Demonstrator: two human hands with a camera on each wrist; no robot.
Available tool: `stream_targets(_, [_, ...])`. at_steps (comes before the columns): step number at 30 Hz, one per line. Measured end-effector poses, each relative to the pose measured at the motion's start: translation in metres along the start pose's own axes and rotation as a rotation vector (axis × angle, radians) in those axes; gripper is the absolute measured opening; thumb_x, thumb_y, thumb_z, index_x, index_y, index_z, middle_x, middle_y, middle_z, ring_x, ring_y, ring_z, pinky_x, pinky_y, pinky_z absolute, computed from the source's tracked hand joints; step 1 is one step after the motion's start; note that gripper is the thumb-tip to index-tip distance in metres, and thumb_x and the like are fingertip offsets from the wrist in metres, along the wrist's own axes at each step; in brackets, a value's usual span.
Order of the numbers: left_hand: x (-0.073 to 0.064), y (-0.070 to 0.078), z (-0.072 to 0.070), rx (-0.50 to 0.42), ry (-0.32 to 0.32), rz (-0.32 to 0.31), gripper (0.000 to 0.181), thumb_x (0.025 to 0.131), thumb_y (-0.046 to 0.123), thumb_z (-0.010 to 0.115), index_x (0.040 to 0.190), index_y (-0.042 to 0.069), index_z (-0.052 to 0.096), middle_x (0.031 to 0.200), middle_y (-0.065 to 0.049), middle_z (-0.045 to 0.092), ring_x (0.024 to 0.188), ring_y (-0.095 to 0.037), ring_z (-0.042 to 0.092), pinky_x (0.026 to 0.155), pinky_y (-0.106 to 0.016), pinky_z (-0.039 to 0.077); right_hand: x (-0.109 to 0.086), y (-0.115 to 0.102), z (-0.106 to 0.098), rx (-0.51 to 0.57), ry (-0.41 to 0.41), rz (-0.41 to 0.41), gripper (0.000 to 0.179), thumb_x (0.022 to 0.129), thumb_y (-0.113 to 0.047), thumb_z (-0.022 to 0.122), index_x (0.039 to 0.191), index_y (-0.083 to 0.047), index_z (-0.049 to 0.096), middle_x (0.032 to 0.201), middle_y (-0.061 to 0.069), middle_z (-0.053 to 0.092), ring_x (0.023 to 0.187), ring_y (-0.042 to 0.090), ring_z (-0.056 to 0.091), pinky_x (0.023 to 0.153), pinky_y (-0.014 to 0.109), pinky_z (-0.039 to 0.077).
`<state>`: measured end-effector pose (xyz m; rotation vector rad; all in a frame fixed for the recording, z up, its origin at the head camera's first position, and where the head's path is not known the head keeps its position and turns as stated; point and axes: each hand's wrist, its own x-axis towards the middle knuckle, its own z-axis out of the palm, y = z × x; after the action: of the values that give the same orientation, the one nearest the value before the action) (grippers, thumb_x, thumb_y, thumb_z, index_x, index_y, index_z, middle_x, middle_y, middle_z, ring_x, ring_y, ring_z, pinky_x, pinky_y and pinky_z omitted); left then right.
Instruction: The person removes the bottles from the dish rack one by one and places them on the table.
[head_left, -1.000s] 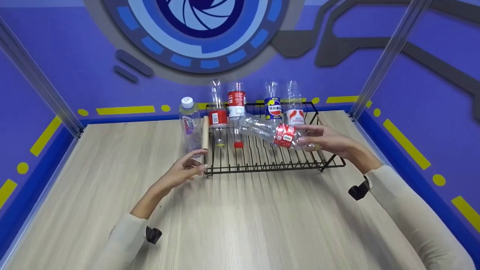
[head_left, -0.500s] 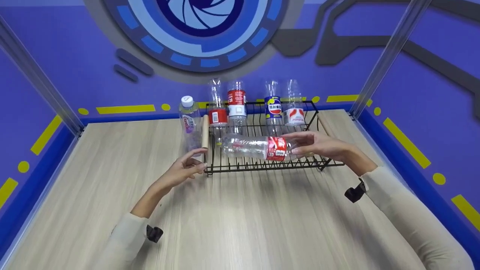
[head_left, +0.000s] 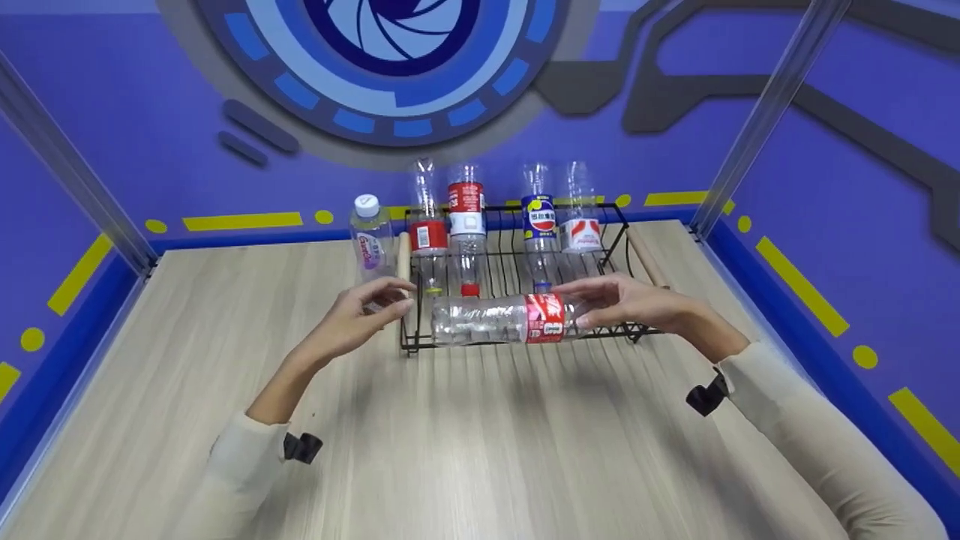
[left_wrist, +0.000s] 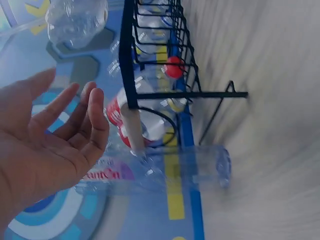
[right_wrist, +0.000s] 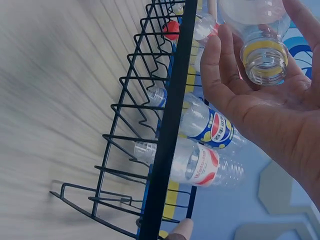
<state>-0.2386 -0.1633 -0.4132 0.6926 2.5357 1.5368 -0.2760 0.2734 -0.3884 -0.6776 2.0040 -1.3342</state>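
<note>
My right hand (head_left: 637,304) grips a clear plastic bottle (head_left: 480,319) with a red label by its neck end. The bottle lies level over the front of a black wire rack (right_wrist: 169,120), its base pointing left. In the right wrist view its capless mouth, with a yellow ring (right_wrist: 265,45) below it, faces the camera. My left hand (head_left: 352,319) holds nothing; its fingers are loosely bent beside the rack's left end, a little left of the bottle's base. In the left wrist view the bottle's base (left_wrist: 77,22) shows beyond the fingertips.
Upside-down bottles lean in the rack: one red-labelled (head_left: 429,236), one red-and-white (head_left: 466,206), one blue-labelled (head_left: 538,217) and one white-labelled (head_left: 581,235). A white-capped bottle (head_left: 370,247) stands left of the rack. Wooden handles (head_left: 646,259) flank it, with a blue wall behind.
My right hand has brought the red-labelled bottle down and toward me, turning it from tilted to level. My left hand has lifted slightly from the rack's left end.
</note>
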Motion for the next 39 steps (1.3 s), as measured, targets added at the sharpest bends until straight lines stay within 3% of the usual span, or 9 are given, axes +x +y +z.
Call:
stream_targets(6, [-0.004,0.019,0.017,0.090,-0.141,0.127,0.069,0.092,0.033,0.076,0.152,0.014,0.048,0.145,-0.013,0.057,0.126,-0.031,0.057,0.103,-0.054,0.050,0.004,-0.001,0.010,0.018,-0.019,0.002,0.061,0.095,-0.013,0.072,0.152,-0.013,0.050,0.152,0.009,0.054,0.130,0.016,0.058,0.103,0.030,0.053])
stream_targets(10, [-0.007,0.026,0.027,0.184,-0.189,0.163,0.077,0.087,0.042,0.080,0.152,0.018,0.048,0.147,-0.010,0.057,0.129,-0.028,0.056,0.107,-0.056,0.048,0.005,-0.002,0.015,0.016,-0.043,-0.004,0.062,0.094,-0.012,0.072,0.152,-0.011,0.049,0.151,0.012,0.055,0.127,0.021,0.060,0.100,0.031,0.055])
stream_targets(18, [-0.006,0.032,0.034,0.194,-0.191,0.182,0.068,0.085,0.039,0.083,0.145,0.020,0.056,0.141,-0.006,0.061,0.125,-0.024,0.057,0.101,-0.050,0.050,0.003,-0.006,0.020,0.010,-0.027,0.002,0.062,0.092,-0.011,0.074,0.150,-0.011,0.051,0.152,0.012,0.054,0.128,0.019,0.059,0.099,0.031,0.055])
stream_targets(25, [-0.002,0.036,0.040,0.191,-0.228,0.219,0.066,0.084,0.028,0.083,0.143,0.013,0.058,0.133,-0.009,0.063,0.117,-0.024,0.060,0.094,-0.042,0.052,0.004,-0.009,0.028,-0.011,-0.007,0.014,0.062,0.090,-0.014,0.077,0.148,-0.011,0.054,0.146,0.011,0.059,0.123,0.021,0.061,0.096,0.033,0.056])
stream_targets(34, [-0.006,0.042,0.043,0.366,-0.219,0.216,0.065,0.085,0.029,0.082,0.145,0.017,0.058,0.133,-0.011,0.062,0.120,-0.028,0.060,0.097,-0.052,0.053,0.004,-0.013,0.033,-0.078,0.004,0.004,0.063,0.089,-0.017,0.080,0.147,-0.014,0.055,0.149,0.011,0.057,0.126,0.022,0.059,0.096,0.033,0.056])
stream_targets(39, [-0.006,0.042,0.043,0.377,-0.176,0.177,0.064,0.080,0.028,0.083,0.140,0.021,0.063,0.127,-0.006,0.064,0.110,-0.022,0.059,0.090,-0.044,0.054,0.004,-0.012,0.034,-0.104,0.006,-0.001,0.063,0.089,-0.018,0.079,0.147,-0.015,0.055,0.149,0.011,0.057,0.130,0.024,0.057,0.096,0.032,0.057])
